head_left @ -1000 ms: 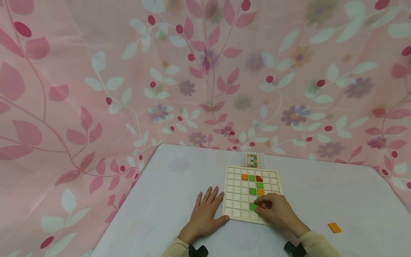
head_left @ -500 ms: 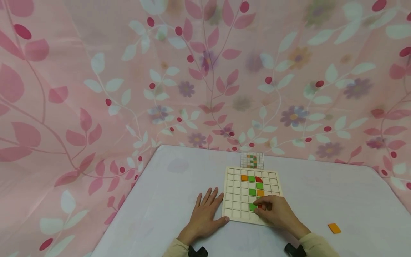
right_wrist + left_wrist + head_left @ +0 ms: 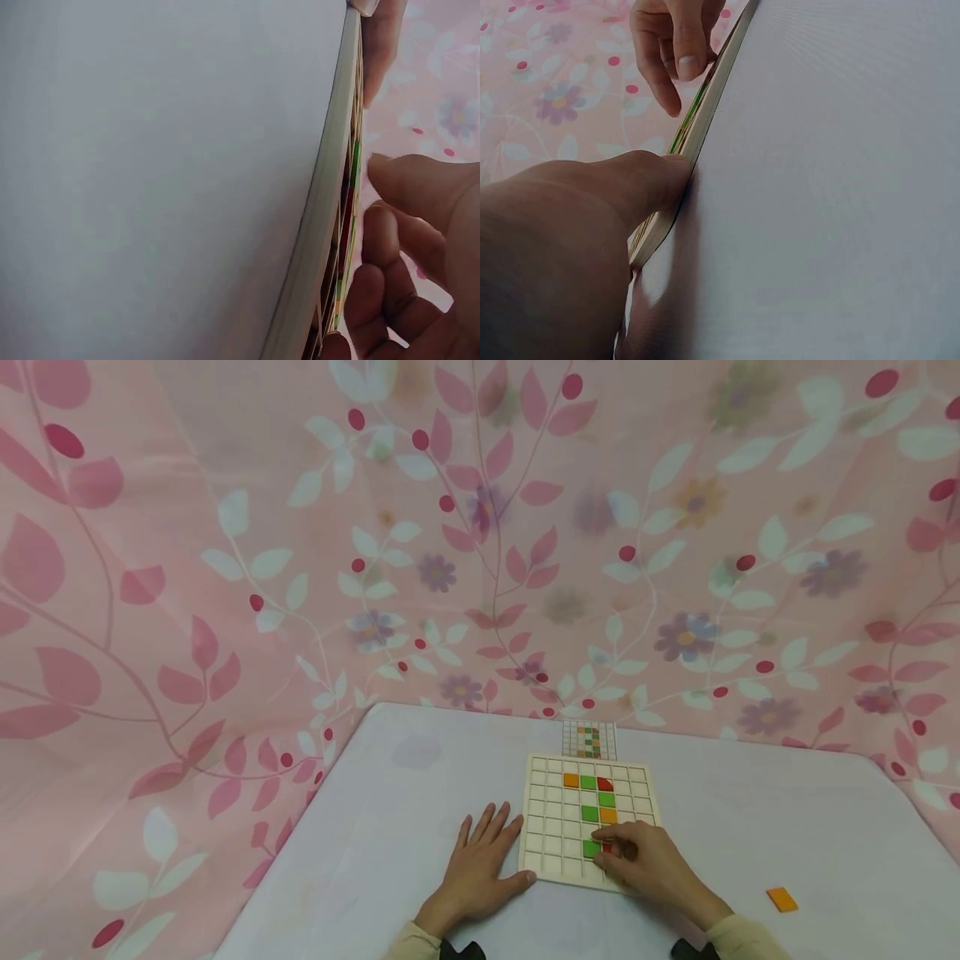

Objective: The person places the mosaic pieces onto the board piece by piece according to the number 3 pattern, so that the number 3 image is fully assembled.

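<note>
A pale wooden grid board lies on the white table, with several green, orange and red tiles in its squares. My left hand lies spread at the board's left side, its thumb touching the near left edge. Over the lower right of the board is my right hand, thumb and forefinger apart beside a green tile. A red tile shows partly beneath those fingers. In the right wrist view the right hand has loosely bent fingers, and nothing shows between thumb and forefinger.
A small printed pattern card with coloured squares lies behind the board. One loose orange tile is on the table at the right. A pink floral curtain hangs behind the white table.
The whole scene shifts slightly down in the head view. The right hand stays over the same squares, its thumb and forefinger slightly farther apart. The left hand keeps its place.
</note>
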Motion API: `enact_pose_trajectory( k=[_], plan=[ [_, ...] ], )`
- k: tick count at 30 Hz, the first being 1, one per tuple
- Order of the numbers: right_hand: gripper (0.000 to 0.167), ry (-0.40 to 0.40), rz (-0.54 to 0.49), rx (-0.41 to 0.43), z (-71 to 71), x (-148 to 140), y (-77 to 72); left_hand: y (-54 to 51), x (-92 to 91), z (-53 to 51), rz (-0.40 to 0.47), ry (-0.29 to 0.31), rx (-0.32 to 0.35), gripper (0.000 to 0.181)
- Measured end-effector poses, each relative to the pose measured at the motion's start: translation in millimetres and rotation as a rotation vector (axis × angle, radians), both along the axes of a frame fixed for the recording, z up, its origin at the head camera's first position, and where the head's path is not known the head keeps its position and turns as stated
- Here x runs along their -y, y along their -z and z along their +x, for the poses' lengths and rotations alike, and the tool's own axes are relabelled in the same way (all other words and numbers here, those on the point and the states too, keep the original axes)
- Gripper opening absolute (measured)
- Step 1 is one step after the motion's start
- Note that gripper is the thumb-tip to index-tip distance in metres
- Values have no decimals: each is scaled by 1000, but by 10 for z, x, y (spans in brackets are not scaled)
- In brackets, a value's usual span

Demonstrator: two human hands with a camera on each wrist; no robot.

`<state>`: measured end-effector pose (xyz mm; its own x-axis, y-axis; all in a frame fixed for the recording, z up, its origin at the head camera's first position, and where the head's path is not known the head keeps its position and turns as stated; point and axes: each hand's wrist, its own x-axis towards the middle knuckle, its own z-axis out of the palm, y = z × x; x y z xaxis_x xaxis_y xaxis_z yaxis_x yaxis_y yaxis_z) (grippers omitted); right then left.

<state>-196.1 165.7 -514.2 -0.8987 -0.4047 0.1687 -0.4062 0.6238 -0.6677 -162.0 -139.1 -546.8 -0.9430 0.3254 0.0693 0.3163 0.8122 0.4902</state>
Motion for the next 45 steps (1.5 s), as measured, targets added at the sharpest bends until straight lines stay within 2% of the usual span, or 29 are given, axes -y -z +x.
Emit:
enact_pose_trajectory(
  k=[4,8,11,16,19,24,27,29,31,34,39,42,45],
  plan=[
    [24,19,-11,-78,36,-64,-24,-3,-4,0,-4,-3,7,83],
    [25,73,29,-75,49,-242,-101,-18,-6,2,-2,-7,15,83],
    [25,119,99,-86,54,-452,-138,-29,-6,6,-1,-9,19,83],
    [31,199,228,-215,92,-864,-127,-51,-8,11,-4,-14,30,83],
    [36,235,283,-236,138,-1110,-145,-61,-11,17,0,-13,36,83],
    [51,263,363,-143,213,-1391,-192,-60,-9,15,5,-15,24,83],
    [60,278,429,-73,251,-1506,-161,-46,-6,9,8,-16,17,83],
    [65,296,458,2,286,-1575,-126,-33,-6,3,8,-15,11,83],
    [68,323,470,86,333,-1634,-92,-21,-6,-2,3,-13,7,83],
    [67,350,446,149,404,-1711,-43,-17,-4,-4,-4,-12,6,83],
    [45,349,389,67,488,-1809,17,-12,1,-14,-6,-8,0,82],
    [38,350,390,61,490,-1832,30,1,1,-12,-6,-7,-8,82],
    [38,351,397,78,489,-1836,36,16,-3,-5,-3,-9,-10,82]
  ],
)
